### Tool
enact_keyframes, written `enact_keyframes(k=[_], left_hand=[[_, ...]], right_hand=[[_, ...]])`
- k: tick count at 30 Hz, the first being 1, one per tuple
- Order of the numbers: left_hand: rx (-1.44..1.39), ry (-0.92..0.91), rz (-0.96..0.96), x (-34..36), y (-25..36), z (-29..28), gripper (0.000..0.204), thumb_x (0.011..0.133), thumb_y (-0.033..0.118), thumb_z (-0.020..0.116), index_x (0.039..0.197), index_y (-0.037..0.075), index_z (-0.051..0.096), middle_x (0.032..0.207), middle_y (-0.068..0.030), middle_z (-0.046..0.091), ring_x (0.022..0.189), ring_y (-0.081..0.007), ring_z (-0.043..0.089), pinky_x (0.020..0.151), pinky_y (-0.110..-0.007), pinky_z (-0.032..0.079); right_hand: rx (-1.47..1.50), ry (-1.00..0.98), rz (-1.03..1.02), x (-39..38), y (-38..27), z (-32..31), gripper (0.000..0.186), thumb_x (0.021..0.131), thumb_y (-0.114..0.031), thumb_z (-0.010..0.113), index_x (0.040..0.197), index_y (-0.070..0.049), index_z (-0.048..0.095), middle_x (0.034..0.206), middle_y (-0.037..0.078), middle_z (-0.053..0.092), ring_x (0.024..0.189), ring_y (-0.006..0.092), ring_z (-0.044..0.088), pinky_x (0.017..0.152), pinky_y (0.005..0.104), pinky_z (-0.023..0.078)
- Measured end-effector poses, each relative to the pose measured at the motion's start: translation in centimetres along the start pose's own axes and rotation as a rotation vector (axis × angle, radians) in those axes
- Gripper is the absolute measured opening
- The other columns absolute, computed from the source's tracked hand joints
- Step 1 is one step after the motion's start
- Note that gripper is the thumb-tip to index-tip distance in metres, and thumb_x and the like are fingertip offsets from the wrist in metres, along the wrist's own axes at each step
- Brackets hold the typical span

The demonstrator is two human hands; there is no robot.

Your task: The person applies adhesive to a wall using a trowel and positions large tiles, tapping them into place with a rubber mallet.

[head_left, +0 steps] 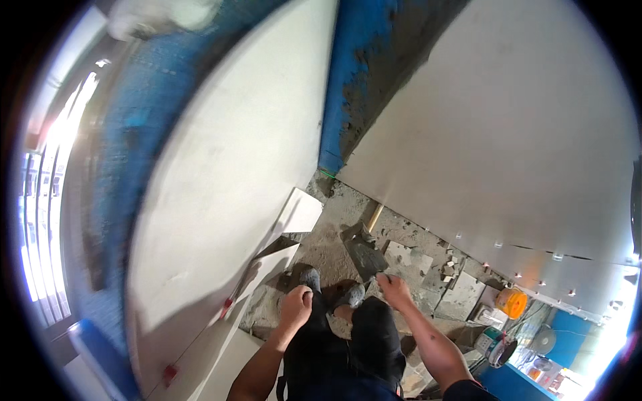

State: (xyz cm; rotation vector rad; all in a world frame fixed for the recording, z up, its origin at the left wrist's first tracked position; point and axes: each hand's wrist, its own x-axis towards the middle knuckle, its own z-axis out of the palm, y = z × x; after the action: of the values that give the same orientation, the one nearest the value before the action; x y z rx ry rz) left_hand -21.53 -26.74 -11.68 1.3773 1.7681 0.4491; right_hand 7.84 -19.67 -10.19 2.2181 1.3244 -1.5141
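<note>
My left hand (pixel 296 307) is closed in a fist above my left knee; what it holds, if anything, is hidden. My right hand (pixel 394 292) is also closed, with the fingers curled, over my right knee. Just beyond it lies a dark shovel blade (pixel 364 252) on the dusty floor, with a short stretch of pale wooden handle (pixel 376 218) showing past it. Whether my right fingers touch the blade's near edge I cannot tell. White tile offcuts (pixel 302 212) lean at the foot of the left wall, ahead of my left hand.
Large pale tiles (pixel 234 147) (pixel 501 134) cover both walls, with clips along the right one's lower joint. Blue wall with grey mortar (pixel 374 60) shows between them. Broken tile pieces (pixel 461 294), an orange bucket (pixel 511 303), a paint bucket (pixel 496 346) and a fan (pixel 543 340) stand right.
</note>
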Motion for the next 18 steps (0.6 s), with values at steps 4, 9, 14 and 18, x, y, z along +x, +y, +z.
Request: enact_keyframes(k=[4, 9, 14, 18], left_hand=[[0.007, -0.103, 0.127, 6.3, -2.6, 7.5, 0.011, 0.088, 0.014, 0.059, 0.091, 0.005, 0.062, 0.087, -0.0158, 0.063, 0.083, -0.0371, 0.061, 0.071, -0.046, 0.049], [0.035, -0.196, 0.324, 14.6, -5.4, 15.8, 0.011, 0.085, 0.013, 0.060, 0.094, 0.006, 0.060, 0.086, -0.0143, 0.062, 0.083, -0.0361, 0.061, 0.070, -0.044, 0.049], [0.127, -0.207, 0.571, 19.3, -6.4, 19.0, 0.015, 0.086, 0.018, 0.063, 0.096, 0.007, 0.060, 0.086, -0.0133, 0.063, 0.080, -0.0335, 0.062, 0.070, -0.042, 0.050], [0.035, -0.169, 0.744, 20.5, -2.7, 18.0, 0.022, 0.086, 0.019, 0.066, 0.102, 0.006, 0.060, 0.084, -0.0122, 0.062, 0.079, -0.0320, 0.062, 0.070, -0.040, 0.050]], right_hand=[[0.093, -0.083, 0.192, 14.7, 1.4, 7.5, 0.069, 0.091, -0.061, 0.047, 0.111, 0.004, 0.062, 0.110, 0.025, 0.063, 0.103, 0.0419, 0.060, 0.084, 0.0477, 0.048], [0.208, -0.002, 0.149, 29.3, 3.8, 17.1, 0.079, 0.090, -0.065, 0.043, 0.117, 0.008, 0.057, 0.117, 0.030, 0.059, 0.108, 0.0435, 0.058, 0.090, 0.0487, 0.047], [0.183, 0.147, -0.089, 39.4, 3.7, 24.3, 0.080, 0.089, -0.064, 0.046, 0.114, 0.011, 0.056, 0.111, 0.032, 0.060, 0.106, 0.0463, 0.058, 0.088, 0.0515, 0.046], [0.424, 0.108, -0.032, 47.8, 3.1, 23.7, 0.085, 0.088, -0.067, 0.044, 0.114, 0.014, 0.054, 0.101, 0.030, 0.061, 0.094, 0.0449, 0.060, 0.081, 0.0537, 0.046]])
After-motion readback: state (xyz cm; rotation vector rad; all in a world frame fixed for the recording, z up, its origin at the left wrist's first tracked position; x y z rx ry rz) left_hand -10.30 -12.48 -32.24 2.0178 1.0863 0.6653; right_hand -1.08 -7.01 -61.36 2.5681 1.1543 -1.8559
